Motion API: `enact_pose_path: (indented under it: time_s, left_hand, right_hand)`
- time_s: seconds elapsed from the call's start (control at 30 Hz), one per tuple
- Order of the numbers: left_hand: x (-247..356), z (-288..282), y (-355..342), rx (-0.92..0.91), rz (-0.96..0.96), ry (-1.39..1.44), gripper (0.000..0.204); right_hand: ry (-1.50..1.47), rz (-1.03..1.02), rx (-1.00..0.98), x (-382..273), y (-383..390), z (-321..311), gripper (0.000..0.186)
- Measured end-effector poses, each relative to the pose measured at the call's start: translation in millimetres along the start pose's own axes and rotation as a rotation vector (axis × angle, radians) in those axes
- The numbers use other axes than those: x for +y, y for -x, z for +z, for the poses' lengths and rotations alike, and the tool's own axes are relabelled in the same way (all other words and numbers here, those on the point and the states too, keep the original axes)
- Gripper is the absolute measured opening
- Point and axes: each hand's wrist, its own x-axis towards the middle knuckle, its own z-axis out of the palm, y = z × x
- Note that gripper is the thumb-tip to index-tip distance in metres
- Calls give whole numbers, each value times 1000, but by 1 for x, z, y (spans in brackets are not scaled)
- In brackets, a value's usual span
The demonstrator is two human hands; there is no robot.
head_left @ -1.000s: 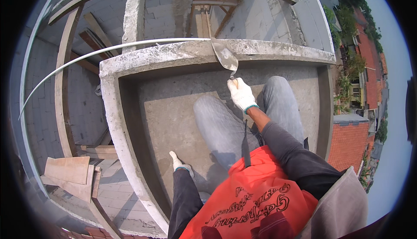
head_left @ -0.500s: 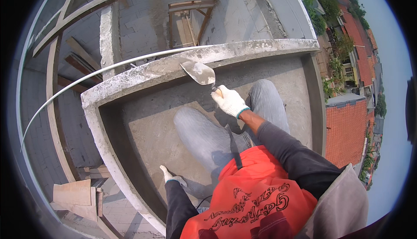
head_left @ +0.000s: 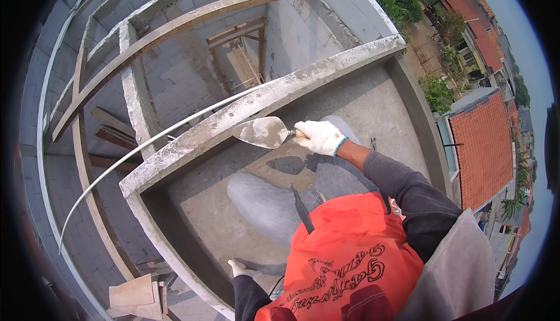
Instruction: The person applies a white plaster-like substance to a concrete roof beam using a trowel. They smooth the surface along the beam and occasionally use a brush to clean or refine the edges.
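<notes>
My right hand (head_left: 319, 138), in a white knit glove with a teal cuff, is closed around the handle of a pointed trowel (head_left: 262, 132). The trowel's pale-smeared metal blade points left, its tip over the inner edge of the concrete parapet (head_left: 204, 124). From this angle I cannot tell whether the blade touches the concrete. My left hand (head_left: 237, 267), gloved too, is low at the left by the trough's side wall, its visible fingers stretched out and holding nothing that shows. Part of that hand is hidden by the sleeve. My bent legs are inside the concrete trough (head_left: 373, 108).
Beyond the parapet is a deep drop into a block-walled room. A long wooden beam (head_left: 175, 20) and concrete beams (head_left: 137, 82) span it. A white pipe (head_left: 146, 146) curves along the parapet. Boards (head_left: 137, 296) lie lower left; tiled roofs (head_left: 481, 152) lie right.
My view has turned and shifted. The trowel has swung from pointing up-left to lying nearly level, still in my right hand. My left hand stays low by the side wall.
</notes>
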Motion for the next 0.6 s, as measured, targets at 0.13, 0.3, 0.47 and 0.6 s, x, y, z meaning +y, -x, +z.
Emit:
enact_pose_path:
  time_s: [0.13, 0.3, 0.47, 0.6]
  left_hand:
    - [-2, 52, 52, -156, 138, -90, 111]
    - [15, 90, 129, -8, 293, -277, 110]
    - [54, 33, 154, 187, 448, -596, 111]
    - [46, 35, 195, 359, 190, -406, 128]
  right_hand:
    - [-142, 286, 41, 50, 26, -16, 41]
    - [-123, 200, -63, 65, -4, -1, 44]
    - [-365, 494, 184, 137, -12, 19, 45]
    - [-202, 184, -45, 90, -10, 10, 45]
